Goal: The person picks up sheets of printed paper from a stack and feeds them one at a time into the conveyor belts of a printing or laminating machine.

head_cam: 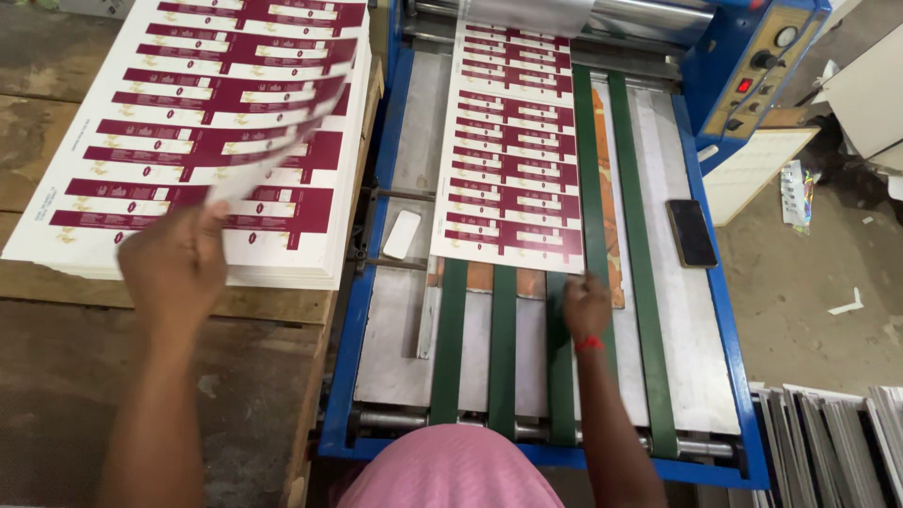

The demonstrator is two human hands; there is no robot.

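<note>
My left hand point(174, 268) grips the near corner of a white printed sheet point(273, 150) with maroon bands, lifted off the top of a tall stack of like sheets point(188, 113) on the wooden table. My right hand point(585, 306), with a red band at the wrist, rests flat on the feed bed of a blue machine point(715, 310). Its fingers touch the near edge of a printed sheet point(513, 150) lying on green belts point(502, 348). That sheet's far end runs under a shiny roller point(649, 14).
A black phone point(691, 232) lies on the bed's right side. A small white block point(402, 233) sits on its left side. The machine's control panel point(762, 66) is at the far right. Stacked sheets point(832, 437) stand on the floor at lower right.
</note>
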